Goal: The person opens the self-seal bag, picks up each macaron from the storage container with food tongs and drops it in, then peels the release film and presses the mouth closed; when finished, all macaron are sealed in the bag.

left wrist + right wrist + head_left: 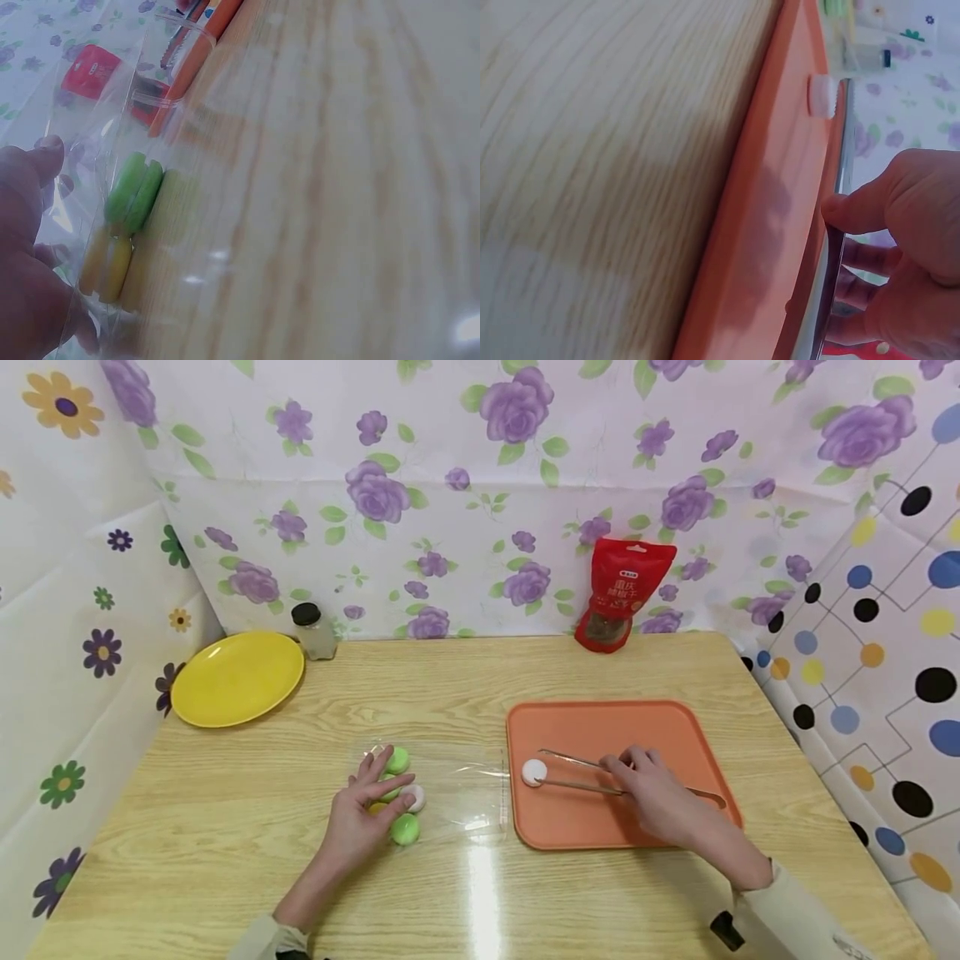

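My left hand [360, 814] is over a clear plastic bag [465, 785] lying on the table, its fingers spread and bent above the macarons inside. Green macarons [135, 193], a yellow macaron [118, 268] and a white macaron [414, 798] lie in the bag's left end, partly hidden by the fingers. My right hand [652, 789] grips metal tongs [573, 787] over the orange tray [600, 727]. The tong tips stand apart, on either side of another white macaron [534, 772] near the tray's left edge. In the right wrist view this white macaron [822, 96] sits beside the tong arm.
A yellow plate [237, 678] stands at the back left, beside a small jar [315, 633] with a black lid. At the back right a red pouch [626, 585] leans against the flowered sheet [450, 552]. The bag's right end reaches the tray's left edge.
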Demonstrator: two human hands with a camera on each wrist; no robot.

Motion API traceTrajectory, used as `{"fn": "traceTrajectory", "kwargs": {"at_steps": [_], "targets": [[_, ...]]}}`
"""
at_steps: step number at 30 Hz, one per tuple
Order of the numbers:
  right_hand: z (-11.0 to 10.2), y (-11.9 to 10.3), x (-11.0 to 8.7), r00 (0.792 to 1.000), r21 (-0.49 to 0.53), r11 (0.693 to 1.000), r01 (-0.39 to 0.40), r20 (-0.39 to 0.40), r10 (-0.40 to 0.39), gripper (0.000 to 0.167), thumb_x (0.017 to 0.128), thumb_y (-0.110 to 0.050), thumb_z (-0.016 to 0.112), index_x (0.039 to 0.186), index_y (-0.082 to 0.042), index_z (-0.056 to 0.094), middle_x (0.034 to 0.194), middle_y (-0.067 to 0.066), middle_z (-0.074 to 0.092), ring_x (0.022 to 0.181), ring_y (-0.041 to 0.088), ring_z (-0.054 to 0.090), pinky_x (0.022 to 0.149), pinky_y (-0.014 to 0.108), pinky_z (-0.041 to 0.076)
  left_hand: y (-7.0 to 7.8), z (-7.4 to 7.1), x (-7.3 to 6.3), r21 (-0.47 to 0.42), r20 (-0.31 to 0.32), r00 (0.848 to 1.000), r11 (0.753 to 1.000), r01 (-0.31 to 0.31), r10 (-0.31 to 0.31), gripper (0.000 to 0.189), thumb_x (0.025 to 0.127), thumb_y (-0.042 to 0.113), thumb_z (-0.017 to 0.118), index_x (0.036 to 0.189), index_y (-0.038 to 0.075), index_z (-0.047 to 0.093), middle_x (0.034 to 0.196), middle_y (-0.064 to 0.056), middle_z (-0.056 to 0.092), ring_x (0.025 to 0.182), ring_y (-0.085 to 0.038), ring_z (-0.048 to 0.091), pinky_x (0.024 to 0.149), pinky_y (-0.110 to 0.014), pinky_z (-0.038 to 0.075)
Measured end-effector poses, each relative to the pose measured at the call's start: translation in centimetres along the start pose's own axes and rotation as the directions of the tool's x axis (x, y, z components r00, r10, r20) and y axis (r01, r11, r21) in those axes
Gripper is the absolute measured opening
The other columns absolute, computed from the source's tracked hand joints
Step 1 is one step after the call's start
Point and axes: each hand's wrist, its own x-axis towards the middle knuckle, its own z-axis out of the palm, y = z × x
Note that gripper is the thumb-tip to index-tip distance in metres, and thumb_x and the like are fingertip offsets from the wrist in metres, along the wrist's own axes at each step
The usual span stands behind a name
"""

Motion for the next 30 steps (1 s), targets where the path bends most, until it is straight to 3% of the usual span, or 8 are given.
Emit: {"fn": "traceTrajectory", "kwargs": {"at_steps": [6,15,30], "targets": [[0.6,0.5,-0.1,1.0,-0.027,1.0,-0.004,0.006,0.004,0.041,0.086,0.01,0.072,0.123,-0.005,0.062,0.109,0.012,0.057,0.09,0.035,0.052,0.062,0.038,0.047,-0.1,0.0,-0.1,0.0,-0.01,1.0,1.0,-0.006,0.006,0.023,0.084,0.001,0.08,0.106,-0.002,0.076,0.149,-0.022,0.042,0.143,-0.052,0.018,0.108,-0.074,0.0],[1.3,0.3,0.3,1.0,-0.029,1.0,0.0,0.016,0.0,0.044,0.086,0.008,0.073,0.127,-0.005,0.063,0.119,0.011,0.06,0.096,0.034,0.054,0.066,0.045,0.051,0.0,0.0,-0.1,-0.02,-0.005,1.0,1.0,0.004,-0.004,0.023,0.084,0.002,0.079,0.107,-0.002,0.076,0.15,-0.022,0.042,0.145,-0.05,0.017,0.109,-0.073,-0.001],[2.0,0.4,0.6,0.999,-0.018,1.0,0.022,-0.045,-0.023,0.041,0.083,0.011,0.075,0.121,-0.003,0.067,0.113,0.01,0.062,0.086,0.029,0.052,0.063,0.038,0.049,0.0,0.0,-0.2,-0.012,-0.004,1.0,1.0,-0.002,0.002,0.024,0.084,0.001,0.078,0.108,-0.002,0.075,0.15,-0.023,0.041,0.144,-0.051,0.017,0.108,-0.073,0.0]]}}
